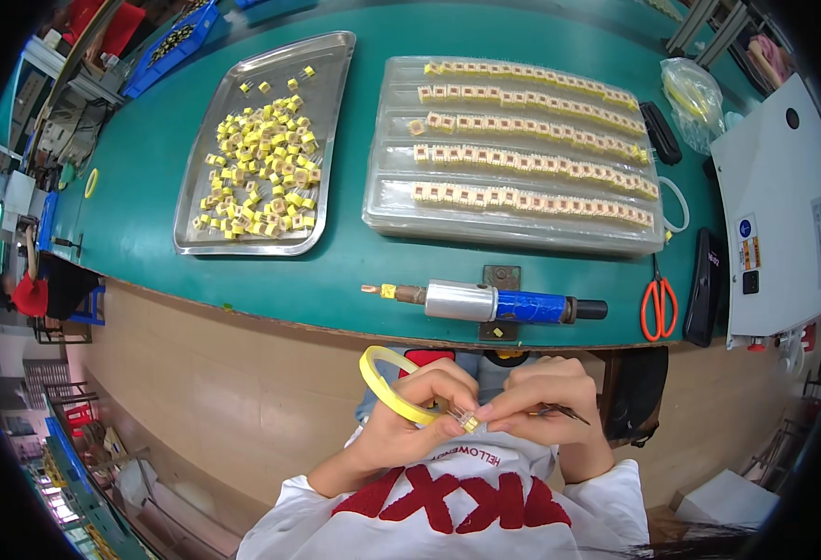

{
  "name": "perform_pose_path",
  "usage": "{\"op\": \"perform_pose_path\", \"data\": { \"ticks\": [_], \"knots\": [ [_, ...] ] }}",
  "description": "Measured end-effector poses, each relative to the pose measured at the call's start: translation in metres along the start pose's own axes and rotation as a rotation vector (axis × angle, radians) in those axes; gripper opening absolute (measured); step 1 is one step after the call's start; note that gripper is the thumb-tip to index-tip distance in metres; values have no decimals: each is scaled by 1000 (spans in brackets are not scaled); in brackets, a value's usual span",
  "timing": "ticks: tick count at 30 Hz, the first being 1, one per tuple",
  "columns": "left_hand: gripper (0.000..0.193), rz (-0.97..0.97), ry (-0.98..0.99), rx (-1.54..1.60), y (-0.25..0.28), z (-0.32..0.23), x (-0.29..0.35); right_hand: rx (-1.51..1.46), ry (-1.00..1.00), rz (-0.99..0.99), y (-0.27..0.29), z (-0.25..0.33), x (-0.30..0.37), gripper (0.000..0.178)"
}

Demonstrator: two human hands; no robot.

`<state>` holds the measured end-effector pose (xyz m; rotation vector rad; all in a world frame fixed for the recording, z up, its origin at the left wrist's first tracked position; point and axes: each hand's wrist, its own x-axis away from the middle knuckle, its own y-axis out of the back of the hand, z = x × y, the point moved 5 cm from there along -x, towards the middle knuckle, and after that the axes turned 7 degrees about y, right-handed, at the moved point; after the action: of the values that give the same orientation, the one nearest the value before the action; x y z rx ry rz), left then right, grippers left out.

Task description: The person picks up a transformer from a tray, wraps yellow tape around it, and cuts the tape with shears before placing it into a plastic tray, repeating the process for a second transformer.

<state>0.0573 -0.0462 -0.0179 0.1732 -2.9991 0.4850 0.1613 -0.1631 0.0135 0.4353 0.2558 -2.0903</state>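
In front of my chest, my left hand (pixel 426 408) pinches a small pinned coil (pixel 469 423) wrapped in yellow tape. A roll of yellow tape (pixel 373 385) hangs around the fingers of that same hand. My right hand (pixel 543 401) is closed, its thumb and fingertips meeting at the coil. From its fist a thin dark pointed tool (pixel 567 411) sticks out, perhaps tweezers; most of it is hidden. Just beyond, on the bench edge, lies a blue and silver spindle tool (pixel 508 302) with a yellow piece on its tip.
A metal tray (pixel 334 112) on the green bench (pixel 354 271) carries a heap of yellow coils. Right of it, a clear plastic tray (pixel 396 217) bears several rows of coils. Orange-handled scissors (pixel 659 308), a black stapler-like object (pixel 704 289) and a white machine box (pixel 772 219) stand right.
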Motion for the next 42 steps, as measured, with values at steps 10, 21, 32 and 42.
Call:
{"op": "perform_pose_path", "data": {
  "ticks": [10, 21, 32, 42],
  "knots": [
    [21, 50, -198, -439, -4, -5, -6, -229, -132, -18, -3, -14, 6, 16],
    [20, 28, -107, -144, 3, 3, -3, -232, -108, 65, 1, -17, 6, 23],
    [21, -80, -200, -423, 3, -7, -5, -230, -169, 40, 0, -20, 9, 19],
    [20, -194, -372, -653, 0, -16, -5, -470, -291, -194, -14, -26, 22, 14]
  ]
}}
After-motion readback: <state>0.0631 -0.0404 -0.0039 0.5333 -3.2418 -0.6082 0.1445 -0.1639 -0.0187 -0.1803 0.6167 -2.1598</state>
